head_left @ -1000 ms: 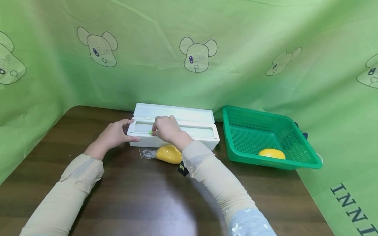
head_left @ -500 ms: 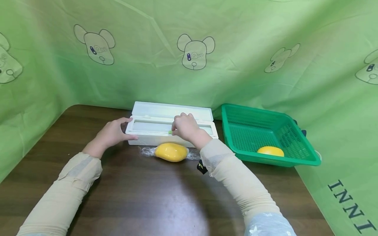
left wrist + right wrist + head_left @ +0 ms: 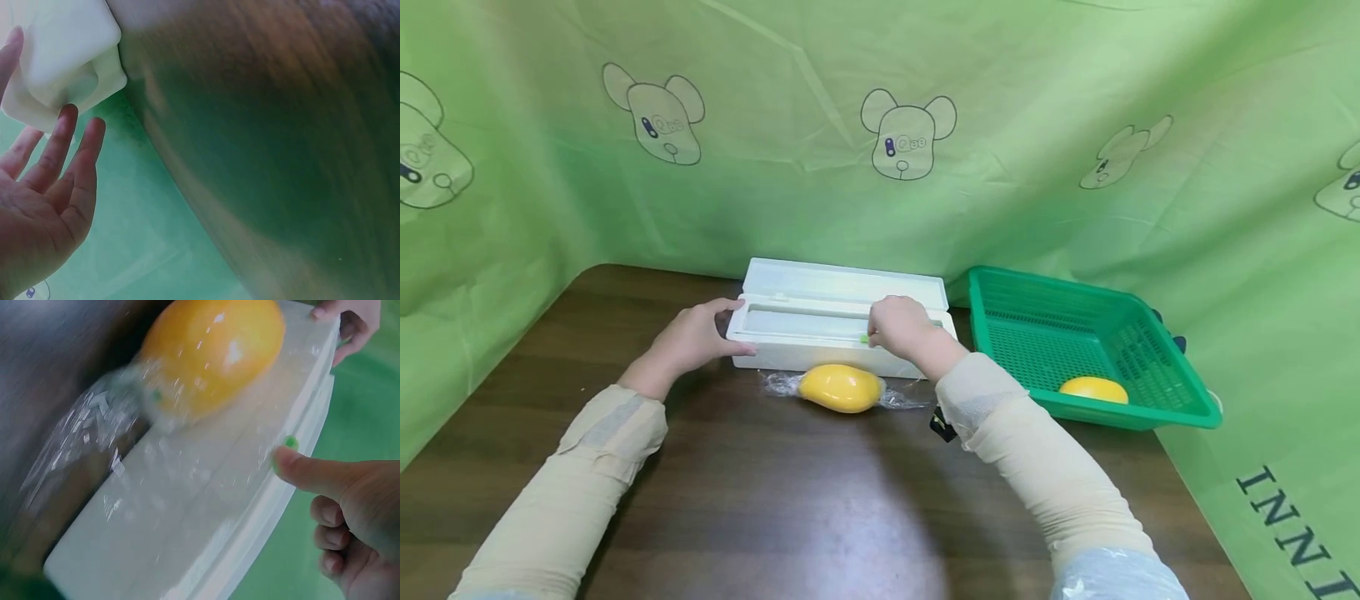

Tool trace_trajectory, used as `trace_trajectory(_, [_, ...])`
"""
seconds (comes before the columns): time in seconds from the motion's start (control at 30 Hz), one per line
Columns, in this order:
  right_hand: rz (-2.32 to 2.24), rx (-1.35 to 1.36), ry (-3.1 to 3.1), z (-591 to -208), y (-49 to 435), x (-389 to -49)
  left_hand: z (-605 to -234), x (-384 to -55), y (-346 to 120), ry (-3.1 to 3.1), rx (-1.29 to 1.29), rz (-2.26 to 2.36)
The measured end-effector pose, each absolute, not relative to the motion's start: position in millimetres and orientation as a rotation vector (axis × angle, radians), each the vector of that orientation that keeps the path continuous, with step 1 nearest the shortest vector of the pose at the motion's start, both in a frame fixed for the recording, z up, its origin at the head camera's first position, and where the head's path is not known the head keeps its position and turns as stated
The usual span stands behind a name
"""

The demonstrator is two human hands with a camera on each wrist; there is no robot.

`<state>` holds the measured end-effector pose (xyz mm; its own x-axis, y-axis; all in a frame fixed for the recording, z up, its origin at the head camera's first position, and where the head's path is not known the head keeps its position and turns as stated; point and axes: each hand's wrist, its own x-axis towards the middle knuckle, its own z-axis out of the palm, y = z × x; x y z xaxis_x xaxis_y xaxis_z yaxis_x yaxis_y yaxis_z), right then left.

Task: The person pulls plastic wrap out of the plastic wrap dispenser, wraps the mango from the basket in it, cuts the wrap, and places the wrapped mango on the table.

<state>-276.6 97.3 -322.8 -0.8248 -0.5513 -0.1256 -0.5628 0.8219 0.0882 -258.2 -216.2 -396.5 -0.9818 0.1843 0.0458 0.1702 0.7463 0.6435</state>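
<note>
Holding the left end of the white cling-film dispenser box (image 3: 805, 356) is the left hand (image 3: 692, 340), thumb along the near face and index finger at the upper far edge, grasp spanning the end; in the left wrist view some of its other fingers stand extended beside the end wall. Right hand (image 3: 904, 327) on the green slider (image 3: 291, 442), which sits on the near top rim slightly right of the middle; fingers grasping the slider, thumb tip against it, remaining fingers curled under the palm in the right wrist view. Box lies lengthwise across the far part of the brown tabletop (image 3: 760, 500), lid (image 3: 846, 283) raised and tilted back along the far side, long recess exposed on top. Wrapped yellow mango (image 3: 842, 388) directly in front of the box, clear film (image 3: 901, 401) gathered at both its ends. To the right, the green plastic basket (image 3: 1150, 414) with a second mango (image 3: 1093, 389) inside, near its front wall. Green curtain (image 3: 790, 208) printed with outlined bear heads behind everything
</note>
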Motion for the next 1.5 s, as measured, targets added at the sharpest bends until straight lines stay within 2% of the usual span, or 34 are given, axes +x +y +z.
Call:
trace_trajectory(0.23, [0.164, -0.782, 2.856, -319.3, 132.8, -278.0, -393.5, -257.9, -219.6, 2.924, 0.303, 1.071])
trace_trajectory(0.77, [0.219, -0.757, 2.848, -313.2, 188.4, -275.8, -398.5, -258.2, -219.1, 2.927, 0.304, 1.075])
trace_trajectory(1.03, [0.227, -0.791, 2.877, -314.3, 198.9, -271.2, -399.9, -261.8, -215.1, 2.918, 0.330, 1.082])
trace_trajectory(1.5, [0.247, -0.685, 2.900, -315.0, 197.2, -266.7, -394.6, -255.0, -215.3, 2.880, 0.332, 1.058])
